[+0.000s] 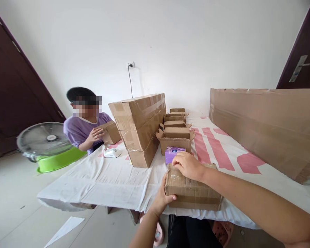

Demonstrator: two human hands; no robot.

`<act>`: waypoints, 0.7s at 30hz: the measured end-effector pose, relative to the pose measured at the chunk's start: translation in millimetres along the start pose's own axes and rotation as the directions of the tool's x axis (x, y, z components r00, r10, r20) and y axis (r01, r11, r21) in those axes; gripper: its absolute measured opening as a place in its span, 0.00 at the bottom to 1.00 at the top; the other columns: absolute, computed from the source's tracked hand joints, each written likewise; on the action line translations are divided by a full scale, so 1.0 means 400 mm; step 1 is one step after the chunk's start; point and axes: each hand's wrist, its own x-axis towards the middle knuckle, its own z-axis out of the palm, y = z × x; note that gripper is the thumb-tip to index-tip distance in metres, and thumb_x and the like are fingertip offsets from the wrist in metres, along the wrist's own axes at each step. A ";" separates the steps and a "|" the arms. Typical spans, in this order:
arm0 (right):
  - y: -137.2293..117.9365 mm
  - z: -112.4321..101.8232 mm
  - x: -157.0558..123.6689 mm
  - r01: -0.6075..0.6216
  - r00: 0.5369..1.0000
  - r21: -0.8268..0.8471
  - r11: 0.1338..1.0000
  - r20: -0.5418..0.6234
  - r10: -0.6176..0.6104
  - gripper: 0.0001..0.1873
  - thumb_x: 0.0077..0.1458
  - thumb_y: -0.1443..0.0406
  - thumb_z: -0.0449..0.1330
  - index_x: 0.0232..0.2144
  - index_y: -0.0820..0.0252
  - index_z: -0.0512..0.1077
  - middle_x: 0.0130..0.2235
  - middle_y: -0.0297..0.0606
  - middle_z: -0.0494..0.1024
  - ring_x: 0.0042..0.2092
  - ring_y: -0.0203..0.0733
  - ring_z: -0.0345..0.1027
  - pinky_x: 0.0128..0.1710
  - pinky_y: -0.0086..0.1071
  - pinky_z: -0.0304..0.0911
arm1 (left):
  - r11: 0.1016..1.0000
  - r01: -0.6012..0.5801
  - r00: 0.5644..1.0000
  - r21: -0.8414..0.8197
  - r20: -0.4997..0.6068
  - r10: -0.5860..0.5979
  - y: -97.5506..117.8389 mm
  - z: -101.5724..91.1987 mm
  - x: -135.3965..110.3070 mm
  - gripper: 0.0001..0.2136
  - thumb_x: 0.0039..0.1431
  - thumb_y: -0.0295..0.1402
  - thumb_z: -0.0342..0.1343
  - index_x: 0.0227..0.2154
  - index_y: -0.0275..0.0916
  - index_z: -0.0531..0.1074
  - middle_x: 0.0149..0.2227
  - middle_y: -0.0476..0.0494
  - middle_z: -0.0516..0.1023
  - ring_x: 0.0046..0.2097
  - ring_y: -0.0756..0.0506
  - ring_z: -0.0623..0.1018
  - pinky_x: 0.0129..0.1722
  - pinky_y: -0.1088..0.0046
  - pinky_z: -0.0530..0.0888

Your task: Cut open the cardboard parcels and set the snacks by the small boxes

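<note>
A closed cardboard box [193, 196] with clear tape over its top lies at the table's near edge. My left hand [161, 198] wraps round its left end, thumb on the front side. Over the box's top left part is my right hand [187, 165], its fingers curled and pinched together at the taped surface. What those fingertips hold, if anything, is hidden. Just behind them stands a purple packet [172, 154], partly covered by the right hand. An open cardboard box [174, 142] with raised flaps sits behind the packet.
Several open boxes [177, 117] line up toward the wall. Left of them rise stacked long taped boxes [136, 120]. A large cardboard sheet or box [263, 127] borders the right. Across the left side, a person [86, 127] holds a box [110, 132] near a white tape dispenser [112, 152].
</note>
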 end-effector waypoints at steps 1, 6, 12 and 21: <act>0.009 -0.009 -0.011 0.017 1.000 0.001 1.000 -0.008 -0.017 0.10 0.53 0.77 0.57 0.27 0.59 0.73 0.32 0.37 0.76 0.37 0.41 0.68 0.43 0.37 0.63 | 1.000 -0.003 1.000 0.000 0.002 0.003 -0.001 -0.001 0.001 0.59 0.34 0.60 0.66 0.66 0.38 0.47 0.67 0.31 0.54 0.67 0.29 0.53 0.66 0.52 0.50; 0.068 -0.073 -0.083 -0.208 0.978 0.054 0.977 -0.013 0.209 0.10 0.52 0.77 0.56 0.27 0.59 0.71 0.33 0.38 0.76 0.38 0.42 0.68 0.41 0.36 0.64 | 1.000 -0.006 1.000 -0.023 0.010 0.007 0.005 0.001 0.002 0.57 0.35 0.58 0.67 0.66 0.40 0.48 0.66 0.33 0.57 0.66 0.29 0.55 0.66 0.51 0.50; 0.062 -0.036 -0.054 -0.323 0.946 0.114 0.939 0.027 0.323 0.11 0.54 0.67 0.61 0.42 0.59 0.71 0.38 0.38 0.79 0.38 0.40 0.73 0.38 0.33 0.67 | 0.999 -0.029 0.999 -0.020 0.020 0.029 0.020 0.007 0.002 0.54 0.38 0.56 0.67 0.66 0.40 0.49 0.65 0.33 0.59 0.65 0.29 0.58 0.64 0.52 0.55; -0.017 0.025 -0.008 -0.106 0.994 0.114 0.988 0.018 0.105 0.08 0.52 0.76 0.60 0.29 0.60 0.73 0.33 0.37 0.77 0.39 0.41 0.70 0.44 0.36 0.63 | 0.999 -0.047 0.999 0.018 -0.021 0.048 0.021 0.006 0.004 0.53 0.37 0.56 0.67 0.65 0.40 0.52 0.67 0.34 0.55 0.66 0.28 0.54 0.64 0.52 0.55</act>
